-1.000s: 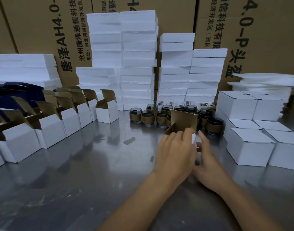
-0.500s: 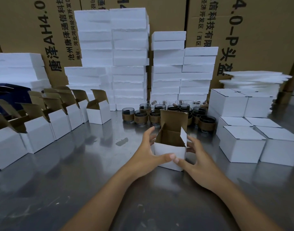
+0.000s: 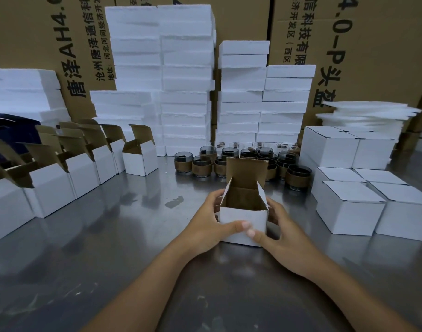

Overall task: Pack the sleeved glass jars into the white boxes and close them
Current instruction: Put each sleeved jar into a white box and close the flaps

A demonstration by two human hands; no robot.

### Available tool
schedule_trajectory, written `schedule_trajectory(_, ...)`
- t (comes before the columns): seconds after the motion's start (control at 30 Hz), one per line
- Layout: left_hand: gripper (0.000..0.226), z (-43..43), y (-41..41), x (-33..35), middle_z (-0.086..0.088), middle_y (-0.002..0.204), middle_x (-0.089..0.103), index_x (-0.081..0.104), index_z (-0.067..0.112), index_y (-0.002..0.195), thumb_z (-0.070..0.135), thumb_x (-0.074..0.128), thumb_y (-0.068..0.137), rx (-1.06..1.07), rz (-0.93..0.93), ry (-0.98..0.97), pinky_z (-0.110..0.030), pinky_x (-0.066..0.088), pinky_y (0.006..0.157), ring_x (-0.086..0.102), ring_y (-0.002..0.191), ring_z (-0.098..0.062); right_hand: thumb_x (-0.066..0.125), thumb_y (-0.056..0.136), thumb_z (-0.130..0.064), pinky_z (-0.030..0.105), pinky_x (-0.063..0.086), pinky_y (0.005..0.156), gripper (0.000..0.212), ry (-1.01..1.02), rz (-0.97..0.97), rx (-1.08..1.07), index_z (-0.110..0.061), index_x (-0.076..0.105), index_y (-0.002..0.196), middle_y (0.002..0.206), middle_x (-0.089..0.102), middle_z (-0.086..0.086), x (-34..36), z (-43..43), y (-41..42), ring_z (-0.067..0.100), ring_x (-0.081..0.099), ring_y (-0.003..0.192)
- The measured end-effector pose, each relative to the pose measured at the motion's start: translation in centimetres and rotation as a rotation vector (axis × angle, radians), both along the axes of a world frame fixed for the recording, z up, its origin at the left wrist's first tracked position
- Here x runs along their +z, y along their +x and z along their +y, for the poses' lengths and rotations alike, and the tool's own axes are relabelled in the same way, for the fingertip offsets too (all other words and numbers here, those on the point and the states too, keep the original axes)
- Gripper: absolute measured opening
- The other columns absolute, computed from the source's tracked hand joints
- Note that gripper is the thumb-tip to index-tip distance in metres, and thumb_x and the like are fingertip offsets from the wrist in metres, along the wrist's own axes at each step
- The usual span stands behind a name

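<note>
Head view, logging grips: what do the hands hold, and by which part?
The open white box: left hand on its left wall, right hand on its right wall, thumbs on the front.

Both bare forearms reach in from the near edge of the desk (image 3: 90, 271) and converge toward its middle. The left hand (image 3: 206, 226) grips the left side of an open white box (image 3: 241, 216), fingers curled behind it, thumb laid across the front face. The right hand (image 3: 285, 238) grips the right side likewise (its thumb tip almost meets the left thumb).
</note>
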State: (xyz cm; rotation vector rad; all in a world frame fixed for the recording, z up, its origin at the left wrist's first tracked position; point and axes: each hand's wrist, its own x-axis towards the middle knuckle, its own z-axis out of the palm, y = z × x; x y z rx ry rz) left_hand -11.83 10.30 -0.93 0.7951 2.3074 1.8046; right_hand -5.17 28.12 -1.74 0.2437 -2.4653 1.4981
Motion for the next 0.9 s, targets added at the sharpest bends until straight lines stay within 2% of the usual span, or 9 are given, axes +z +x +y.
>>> schedule_trajectory(0.13, 0.097, 0.2, -0.5, -0.4, 0.009, 0.130, 0.051, 0.037, 0.026, 0.135, 0.056, 0.076, 0.051, 0.058, -0.009, 0.011, -0.020, 0.048, 0.092, 0.051, 0.116, -0.007, 0.058, 0.063, -0.062, 0.002, 0.041, 0.075, 0.081, -0.118, -0.063, -0.048, -0.036, 0.033, 0.135, 0.123, 0.047, -0.026, 1.1, 1.0, -0.7, -0.024, 0.047, 0.101)
schedule_trajectory(0.2, 0.099, 0.3, -0.7, -0.5, 0.009, 0.132, 0.050, 0.036, 0.027, 0.134, 0.059, 0.074, 0.049, 0.092, -0.013, -0.010, -0.026, 0.047, 0.098, 0.050, 0.117, -0.008, 0.049, 0.076, -0.060, 0.015, 0.046, 0.082, 0.060, -0.148, -0.067, -0.183, -0.035, 0.041, 0.130, 0.116, 0.054, -0.020, 1.6, 1.9, -1.7, -0.011, 0.054, 0.102)
schedule_trajectory(0.3, 0.095, 0.4, -1.0, -0.6, 0.012, 0.132, 0.048, 0.036, 0.033, 0.131, 0.061, 0.072, 0.049, 0.091, -0.014, -0.024, -0.019, 0.045, 0.093, 0.050, 0.116, -0.006, 0.042, 0.094, -0.046, 0.042, 0.044, 0.097, 0.038, -0.103, -0.052, -0.405, -0.027, 0.045, 0.127, 0.106, 0.059, -0.009, 2.4, 3.5, -4.1, 0.015, 0.057, 0.108)
schedule_trajectory(0.37, 0.091, 0.3, -1.1, -0.7, 0.016, 0.130, 0.048, 0.035, 0.037, 0.128, 0.060, 0.073, 0.048, 0.074, -0.022, -0.013, -0.011, 0.045, 0.085, 0.049, 0.116, -0.004, 0.044, 0.097, -0.032, 0.038, 0.042, 0.096, 0.037, -0.066, -0.031, -0.512, -0.017, 0.044, 0.131, 0.100, 0.060, -0.004, 3.1, 4.4, -5.9, 0.020, 0.056, 0.108)
schedule_trajectory(0.43, 0.090, 0.3, -1.2, -0.7, 0.020, 0.129, 0.047, 0.035, 0.040, 0.127, 0.060, 0.074, 0.048, 0.052, -0.024, -0.010, -0.007, 0.043, 0.084, 0.049, 0.116, -0.001, 0.047, 0.096, -0.018, 0.028, 0.039, 0.087, 0.040, 0.023, -0.039, -0.603, -0.009, 0.039, 0.134, 0.091, 0.060, -0.001, 3.8, 5.2, -7.5, 0.021, 0.053, 0.103)
schedule_trajectory(0.5, 0.088, 0.4, -1.2, -0.7, 0.023, 0.129, 0.046, 0.034, 0.043, 0.126, 0.061, 0.073, 0.049, 0.032, -0.022, -0.027, -0.007, 0.040, 0.087, 0.048, 0.116, 0.001, 0.050, 0.091, -0.010, 0.032, 0.041, 0.086, 0.046, 0.067, -0.090, -0.685, -0.002, 0.035, 0.134, 0.101, 0.063, 0.014, 4.2, 6.1, -8.7, 0.031, 0.055, 0.103)
schedule_trajectory(0.6, 0.084, 0.7, -1.0, -0.5, 0.033, 0.122, 0.042, 0.031, 0.050, 0.122, 0.066, 0.070, 0.049, 0.008, -0.015, -0.078, -0.004, 0.038, 0.084, 0.046, 0.111, 0.006, 0.055, 0.087, -0.006, 0.040, 0.043, 0.087, 0.046, 0.150, -0.181, -0.751, 0.005, 0.036, 0.127, 0.117, 0.055, 0.027, 4.3, 7.2, -10.0, 0.040, 0.052, 0.107)
schedule_trajectory(0.83, 0.079, 0.7, -1.1, -0.4, 0.043, 0.114, 0.040, 0.034, 0.057, 0.113, 0.070, 0.071, 0.044, -0.006, -0.051, -0.077, 0.003, 0.036, 0.073, 0.045, 0.106, 0.013, 0.052, 0.089, -0.007, 0.036, 0.037, 0.073, 0.050, 0.360, -0.292, -0.785, 0.007, 0.024, 0.128, 0.119, 0.052, 0.030, 4.1, 7.0, -11.3, 0.043, 0.053, 0.107)
schedule_trajectory(0.9, 0.080, 0.7, -1.1, -0.3, 0.044, 0.114, 0.039, 0.034, 0.057, 0.113, 0.071, 0.071, 0.043, -0.011, -0.049, -0.073, 0.003, 0.037, 0.073, 0.044, 0.106, 0.014, 0.051, 0.089, -0.006, 0.039, 0.041, 0.078, 0.048, 0.466, -0.316, -0.795, 0.007, 0.026, 0.128, 0.122, 0.051, 0.030, 4.3, 6.8, -11.3, 0.043, 0.052, 0.110)
